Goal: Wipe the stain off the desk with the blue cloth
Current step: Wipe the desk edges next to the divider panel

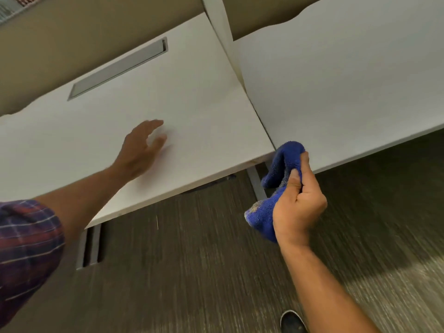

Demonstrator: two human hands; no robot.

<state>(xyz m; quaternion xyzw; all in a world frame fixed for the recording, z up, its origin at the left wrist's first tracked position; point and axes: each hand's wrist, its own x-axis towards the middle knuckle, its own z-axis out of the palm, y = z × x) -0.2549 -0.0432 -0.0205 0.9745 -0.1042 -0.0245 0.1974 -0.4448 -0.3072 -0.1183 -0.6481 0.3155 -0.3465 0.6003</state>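
Note:
A white desk (197, 102) fills the upper left and centre. My left hand (140, 150) hovers flat over its top with fingers spread, holding nothing; it is blurred. My right hand (298, 207) is in front of the desk's front right corner, below the edge, and is closed on a bunched blue cloth (281, 169). The cloth's upper fold sits at the gap between the two desks, and its lower end has a greyish dirty patch. I see no stain on the desk surface.
A second white desk (348, 87) adjoins on the right across a narrow gap. A grey cable-slot cover (117, 68) is set into the left desk. Grey desk legs (255, 183) stand beneath. Striped carpet (192, 272) and a dark shoe (292, 322) lie below.

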